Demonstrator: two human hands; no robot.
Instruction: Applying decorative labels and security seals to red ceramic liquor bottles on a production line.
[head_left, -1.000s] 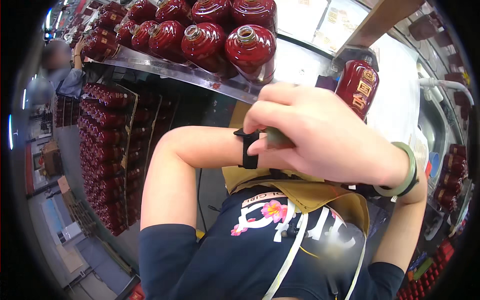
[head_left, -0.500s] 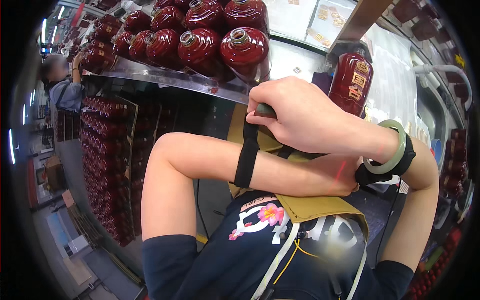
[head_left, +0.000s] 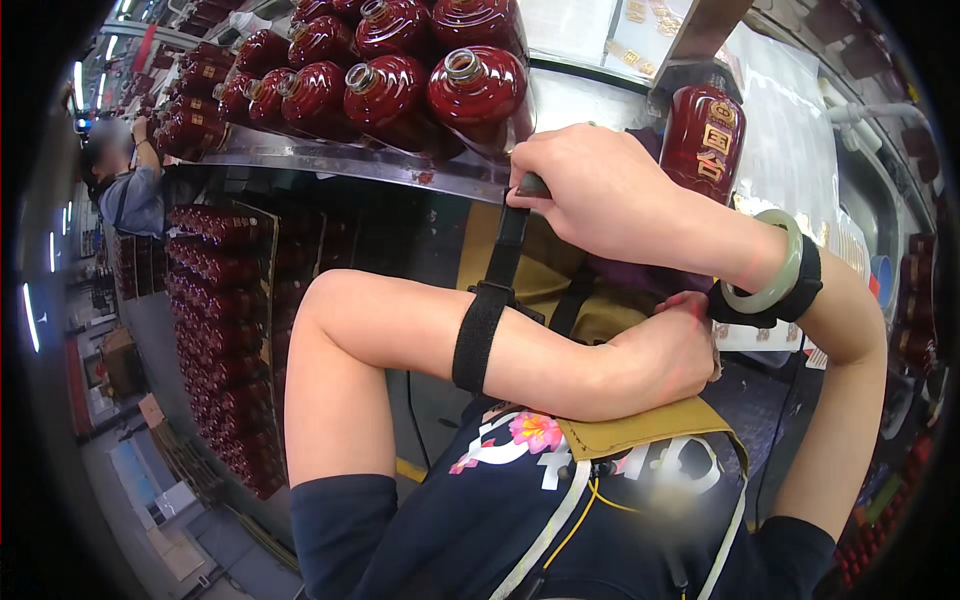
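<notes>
Head view: strap (head_left: 482, 330) wraps left forearm (head_left: 550, 365); free length runs crosswise to the forearm, away from its torso side, to the right hand (head_left: 590, 190), the nearer, grip pinched on its end. Left hand (head_left: 672, 350), at the forearm's end, curled closed, nothing visible within.

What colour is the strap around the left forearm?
The strap is black, best seen in the head view.

The right hand (head_left: 600, 190) is higher now, lifted away from the left forearm (head_left: 550, 365), and the black strap (head_left: 506, 250) in its grasp stretches straight between the two. The left hand (head_left: 672, 350), covered a second ago, shows below it, curled.
</notes>
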